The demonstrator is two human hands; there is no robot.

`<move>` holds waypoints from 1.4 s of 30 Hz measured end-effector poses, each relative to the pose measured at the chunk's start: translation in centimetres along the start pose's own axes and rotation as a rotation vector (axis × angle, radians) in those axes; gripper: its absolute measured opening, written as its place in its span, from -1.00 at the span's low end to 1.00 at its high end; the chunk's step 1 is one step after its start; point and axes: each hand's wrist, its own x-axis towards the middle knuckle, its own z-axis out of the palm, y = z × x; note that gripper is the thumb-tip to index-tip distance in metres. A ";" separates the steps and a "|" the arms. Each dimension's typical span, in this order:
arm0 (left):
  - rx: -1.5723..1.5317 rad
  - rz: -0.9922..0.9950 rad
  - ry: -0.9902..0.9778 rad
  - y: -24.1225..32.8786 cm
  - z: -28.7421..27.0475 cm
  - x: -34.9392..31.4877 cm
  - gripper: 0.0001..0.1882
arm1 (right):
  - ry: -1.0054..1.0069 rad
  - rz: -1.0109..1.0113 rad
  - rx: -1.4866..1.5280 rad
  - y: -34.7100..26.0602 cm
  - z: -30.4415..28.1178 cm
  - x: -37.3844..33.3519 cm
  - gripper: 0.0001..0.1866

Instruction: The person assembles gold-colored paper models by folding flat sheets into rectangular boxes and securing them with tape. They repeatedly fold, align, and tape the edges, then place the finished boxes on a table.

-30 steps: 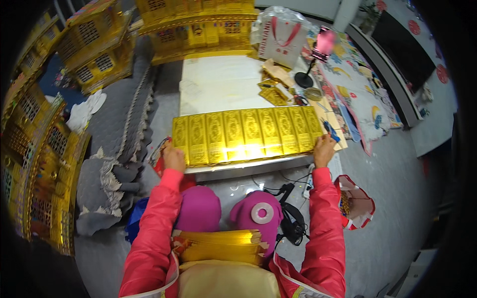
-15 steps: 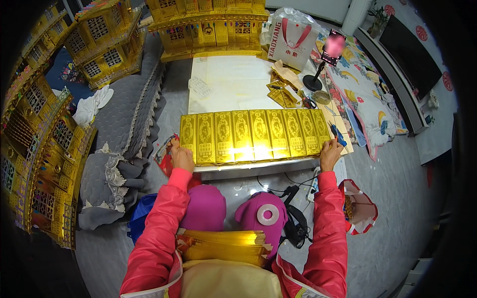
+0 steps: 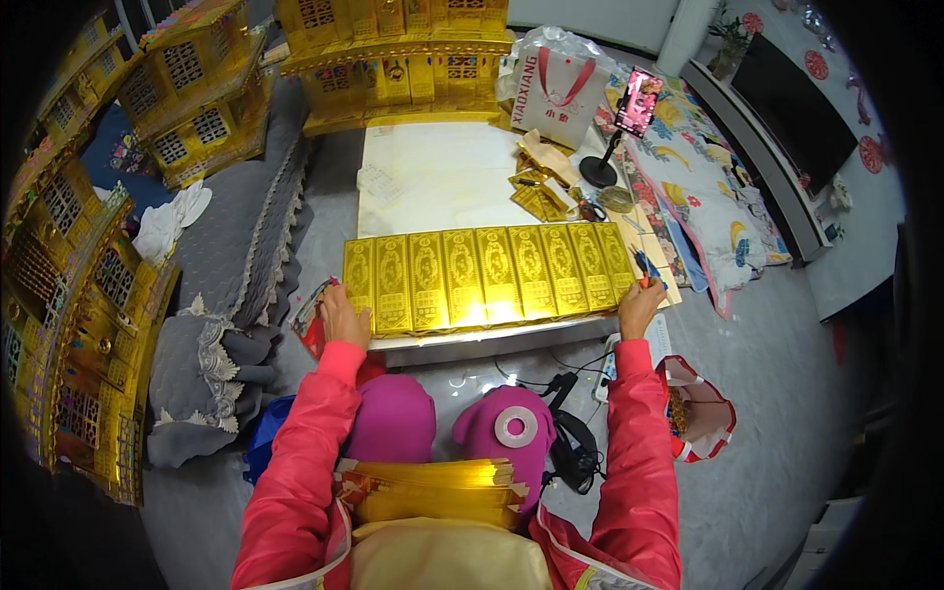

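Head view: gold panel row (image 3: 492, 280) lies between left grip (image 3: 343, 317) and right grip (image 3: 640, 309), closure unclear.

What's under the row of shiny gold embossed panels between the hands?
A white rectangular tabletop shows beyond the shiny gold embossed panels and along their near edge; whatever lies directly beneath them is covered.

Pretty shiny grey floor (image 3: 767, 403), quilted grey sofa (image 3: 236, 221) on the left, dark TV (image 3: 795, 113) off right by a pale wall (image 3: 846, 90) with red ornaments (image 3: 816, 65).
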 end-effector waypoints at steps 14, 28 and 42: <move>0.126 0.811 -0.732 6.8 2.2 -0.9 -0.12 | -0.813 -0.929 0.036 -11.3 -1.1 -9.5 -0.30; 0.155 0.621 -0.673 -0.8 -2.7 -1.3 -0.08 | -0.669 -0.566 -0.055 -5.9 -3.5 -4.8 -0.23; 0.185 0.633 -0.661 -1.3 -2.5 -1.7 -0.05 | -0.950 -0.852 0.131 -10.4 -0.1 -8.9 -0.25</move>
